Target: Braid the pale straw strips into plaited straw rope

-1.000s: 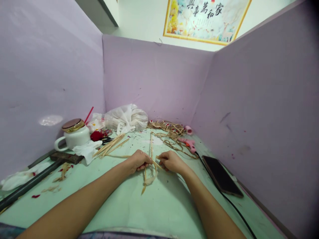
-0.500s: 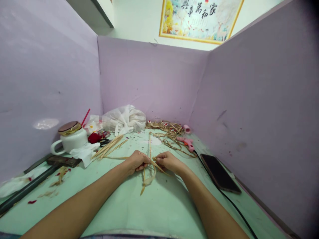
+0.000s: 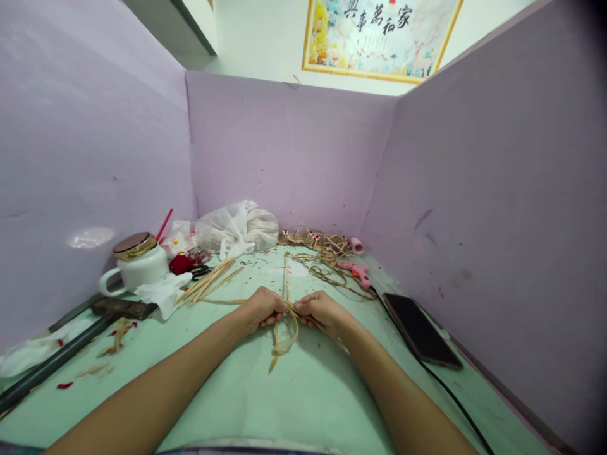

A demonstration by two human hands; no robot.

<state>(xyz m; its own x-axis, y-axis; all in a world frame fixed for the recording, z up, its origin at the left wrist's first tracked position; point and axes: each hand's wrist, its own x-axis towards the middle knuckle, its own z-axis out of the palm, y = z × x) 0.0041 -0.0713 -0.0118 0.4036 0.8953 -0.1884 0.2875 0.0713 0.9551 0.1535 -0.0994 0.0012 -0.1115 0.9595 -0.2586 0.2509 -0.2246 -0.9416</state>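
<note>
Green tabletop within purple panels: the left hand and right hand, nearly meeting at centre, are each closed in a pinch on pale strips, which loop loosely nearer the viewer

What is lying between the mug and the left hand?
In the head view, a white tissue lies beside the mug; then pale strips lie spread toward the left hand.
</note>
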